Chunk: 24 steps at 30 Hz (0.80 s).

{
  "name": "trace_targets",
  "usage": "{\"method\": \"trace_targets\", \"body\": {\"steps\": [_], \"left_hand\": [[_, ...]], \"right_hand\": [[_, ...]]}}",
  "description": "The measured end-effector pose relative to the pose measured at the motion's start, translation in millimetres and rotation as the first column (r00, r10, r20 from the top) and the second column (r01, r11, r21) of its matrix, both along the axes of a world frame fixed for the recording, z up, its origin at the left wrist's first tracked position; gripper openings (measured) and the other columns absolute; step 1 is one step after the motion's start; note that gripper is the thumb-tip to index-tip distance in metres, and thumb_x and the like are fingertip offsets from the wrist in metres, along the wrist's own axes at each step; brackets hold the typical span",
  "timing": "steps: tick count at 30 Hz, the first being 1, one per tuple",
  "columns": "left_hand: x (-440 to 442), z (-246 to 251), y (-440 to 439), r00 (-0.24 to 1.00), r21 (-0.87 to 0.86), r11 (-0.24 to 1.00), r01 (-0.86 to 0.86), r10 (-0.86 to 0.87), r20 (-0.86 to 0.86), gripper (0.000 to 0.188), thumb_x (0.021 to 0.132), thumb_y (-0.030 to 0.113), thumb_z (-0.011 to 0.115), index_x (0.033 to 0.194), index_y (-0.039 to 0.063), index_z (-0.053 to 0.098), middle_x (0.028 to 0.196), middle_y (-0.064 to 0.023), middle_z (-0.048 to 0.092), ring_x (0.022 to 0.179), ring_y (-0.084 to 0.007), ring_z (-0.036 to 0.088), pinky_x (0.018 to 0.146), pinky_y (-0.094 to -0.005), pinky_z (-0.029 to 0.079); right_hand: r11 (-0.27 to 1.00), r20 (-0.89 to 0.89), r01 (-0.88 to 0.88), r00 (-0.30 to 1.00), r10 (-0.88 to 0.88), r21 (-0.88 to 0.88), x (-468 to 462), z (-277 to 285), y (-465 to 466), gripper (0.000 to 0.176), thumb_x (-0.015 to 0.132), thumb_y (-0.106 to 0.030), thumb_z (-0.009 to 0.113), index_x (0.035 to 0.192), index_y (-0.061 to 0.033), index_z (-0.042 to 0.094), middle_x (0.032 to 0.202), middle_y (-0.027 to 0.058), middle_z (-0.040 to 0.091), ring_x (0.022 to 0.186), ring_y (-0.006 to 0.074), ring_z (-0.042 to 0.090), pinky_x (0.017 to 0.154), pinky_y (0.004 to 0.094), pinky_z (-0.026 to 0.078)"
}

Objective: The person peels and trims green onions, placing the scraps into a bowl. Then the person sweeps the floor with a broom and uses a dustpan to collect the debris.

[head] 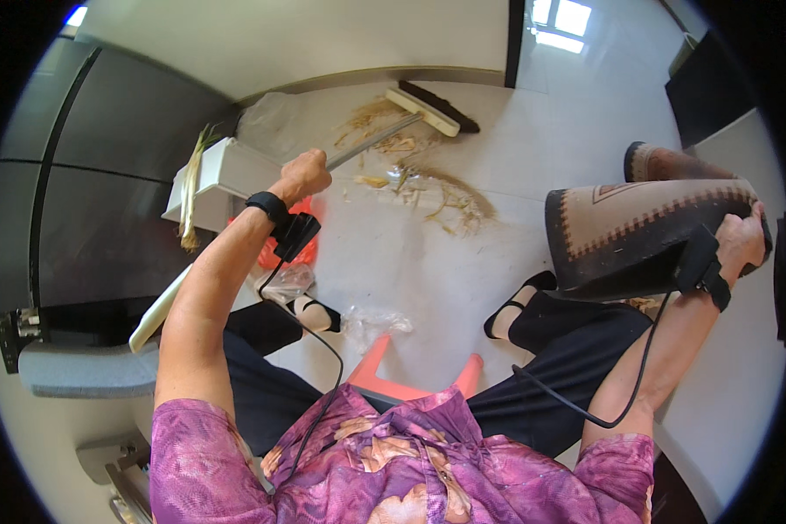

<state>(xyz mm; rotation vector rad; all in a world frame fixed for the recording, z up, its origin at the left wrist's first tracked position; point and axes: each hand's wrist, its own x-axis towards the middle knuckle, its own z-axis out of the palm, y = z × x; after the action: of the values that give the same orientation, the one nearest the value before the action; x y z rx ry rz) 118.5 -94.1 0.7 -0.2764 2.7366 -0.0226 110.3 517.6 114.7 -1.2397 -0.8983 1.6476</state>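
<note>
My left hand [306, 175] is closed around the metal handle of a broom [374, 139]. The broom's cream head with dark bristles [432, 111] rests on the floor near the wall. Scattered beside it are dry plant scraps and root trimmings [449, 200], with dirt among them. On the right, my right hand [741, 239] grips the edge of a patterned floor mat [635, 219], which is lifted and bent over. The mat has a dark border and brown-beige designs; part of its underside is hidden.
A spring onion or leek [193, 187] lies on a white box-like stand [226, 167] at left. Red plastic bag [308, 242] and clear plastic wrap [374, 324] lie on the floor. A pink stool [393, 383] is beneath me. Dark cabinets [105, 229] line the left side.
</note>
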Motion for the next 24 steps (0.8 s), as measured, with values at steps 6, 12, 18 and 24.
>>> {"method": "trace_targets", "body": {"steps": [6,12,18,24], "left_hand": [[-44.5,-15.6,36.2,0.947,-0.090,0.974,0.209,-0.225,-0.230,0.025,0.079,0.009,0.053,0.097,-0.001,0.067,0.099,-0.0243,0.068,0.094,-0.0417,0.066,0.077,-0.0481,0.053],[-51.6,-26.4,72.1,0.823,-0.272,0.845,0.460,-0.521,-0.226,0.017,0.084,0.011,0.053,0.084,0.005,0.069,0.085,-0.0192,0.070,0.078,-0.0357,0.070,0.064,-0.0448,0.055],[7.3,-4.2,54.2,0.815,-0.265,0.817,0.512,-0.559,-0.149,0.014,0.081,0.009,0.056,0.082,0.004,0.069,0.078,-0.0191,0.068,0.074,-0.0344,0.070,0.060,-0.0436,0.055],[52.3,77.6,35.2,0.888,-0.323,0.858,0.399,-0.450,-0.100,0.016,0.077,0.006,0.055,0.083,0.006,0.069,0.078,-0.0193,0.068,0.074,-0.0357,0.069,0.062,-0.0447,0.054]], "right_hand": [[0.944,0.085,-0.163,0.986,0.145,0.285,-2.6,-18.0,32.5,0.038,0.084,-0.032,0.076,0.094,0.0043,0.068,0.105,0.0165,0.069,0.088,0.0258,0.067,0.074,0.0347,0.057],[0.915,0.128,-0.165,0.984,0.126,0.367,-4.5,-27.3,43.5,0.040,0.083,-0.031,0.076,0.100,0.0033,0.067,0.109,0.0172,0.067,0.093,0.0258,0.067,0.079,0.0345,0.055],[0.994,-0.078,-0.095,0.992,0.099,0.052,-0.6,-18.6,33.8,0.052,0.081,-0.034,0.077,0.116,0.0036,0.064,0.120,0.0207,0.063,0.104,0.0291,0.065,0.091,0.0353,0.053],[0.999,-0.126,-0.038,0.991,0.033,-0.038,3.0,-3.1,11.7,0.053,0.080,-0.032,0.079,0.108,0.0107,0.062,0.122,0.0251,0.060,0.105,0.0358,0.064,0.093,0.0447,0.052]]}}
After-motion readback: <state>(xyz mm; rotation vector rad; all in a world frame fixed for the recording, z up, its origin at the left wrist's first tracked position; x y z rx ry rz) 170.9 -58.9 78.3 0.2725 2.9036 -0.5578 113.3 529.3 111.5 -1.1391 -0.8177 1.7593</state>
